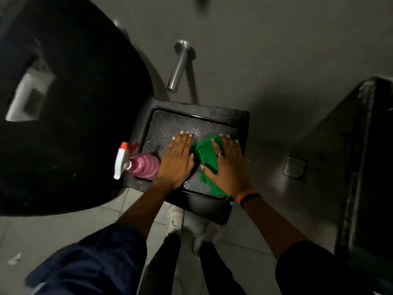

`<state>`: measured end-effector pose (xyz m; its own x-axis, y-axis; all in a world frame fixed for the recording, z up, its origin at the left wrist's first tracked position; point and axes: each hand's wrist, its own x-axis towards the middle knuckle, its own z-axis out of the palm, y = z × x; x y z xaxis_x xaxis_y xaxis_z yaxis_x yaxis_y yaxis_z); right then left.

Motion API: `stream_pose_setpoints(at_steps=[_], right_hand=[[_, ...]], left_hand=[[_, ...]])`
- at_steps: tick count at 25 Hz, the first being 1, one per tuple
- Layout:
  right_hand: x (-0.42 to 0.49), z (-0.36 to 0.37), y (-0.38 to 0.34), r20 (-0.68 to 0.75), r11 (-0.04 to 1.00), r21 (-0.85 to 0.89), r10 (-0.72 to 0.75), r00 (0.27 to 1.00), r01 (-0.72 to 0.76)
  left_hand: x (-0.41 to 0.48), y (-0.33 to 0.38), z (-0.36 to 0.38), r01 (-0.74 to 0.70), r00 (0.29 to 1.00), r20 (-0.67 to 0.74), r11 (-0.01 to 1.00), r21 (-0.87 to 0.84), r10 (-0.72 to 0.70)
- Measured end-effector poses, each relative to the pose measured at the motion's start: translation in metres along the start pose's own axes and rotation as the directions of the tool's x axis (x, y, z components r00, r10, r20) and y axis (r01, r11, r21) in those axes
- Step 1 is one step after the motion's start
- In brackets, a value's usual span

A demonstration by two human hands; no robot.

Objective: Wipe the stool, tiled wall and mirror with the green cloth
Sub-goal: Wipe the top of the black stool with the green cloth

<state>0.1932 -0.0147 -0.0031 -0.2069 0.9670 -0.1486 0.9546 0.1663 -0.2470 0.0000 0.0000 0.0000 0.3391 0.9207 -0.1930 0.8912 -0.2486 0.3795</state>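
A black plastic stool (204, 112) with a patterned seat stands below me against the grey tiled wall (276, 50). The green cloth (205, 155) lies on the right half of the seat. My right hand (228, 165) lies flat on top of the cloth, fingers spread toward the wall, a ring on one finger. My left hand (177, 159) rests flat on the bare seat just left of the cloth, fingers together, holding nothing. No mirror is in view.
A pink spray bottle (139, 163) with a white and red trigger stands on the stool's left edge, touching my left hand. A large black rounded object (70, 116) fills the left. A steel spout (179, 64) juts from the wall. A floor drain (294, 168) and a dark ledge (370, 167) lie right.
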Motion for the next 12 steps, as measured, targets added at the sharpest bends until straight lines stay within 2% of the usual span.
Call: stream_pose_setpoints(at_steps=[4, 9, 12], right_hand=[[0.002, 0.064, 0.015, 0.059, 0.990, -0.124, -0.062, 0.996, 0.069], [0.002, 0.102, 0.021, -0.053, 0.969, -0.236, -0.080, 0.995, 0.065], [0.014, 0.103, 0.014, -0.137, 0.978, -0.209, -0.050, 0.989, 0.020]], left_hand=[[0.008, -0.022, 0.062, 0.014, 1.000, 0.011, 0.999, 0.031, -0.015], [0.012, -0.032, 0.100, 0.002, 1.000, -0.024, 1.000, 0.029, -0.001], [0.013, -0.031, 0.100, 0.002, 1.000, -0.024, 1.000, -0.011, -0.003]])
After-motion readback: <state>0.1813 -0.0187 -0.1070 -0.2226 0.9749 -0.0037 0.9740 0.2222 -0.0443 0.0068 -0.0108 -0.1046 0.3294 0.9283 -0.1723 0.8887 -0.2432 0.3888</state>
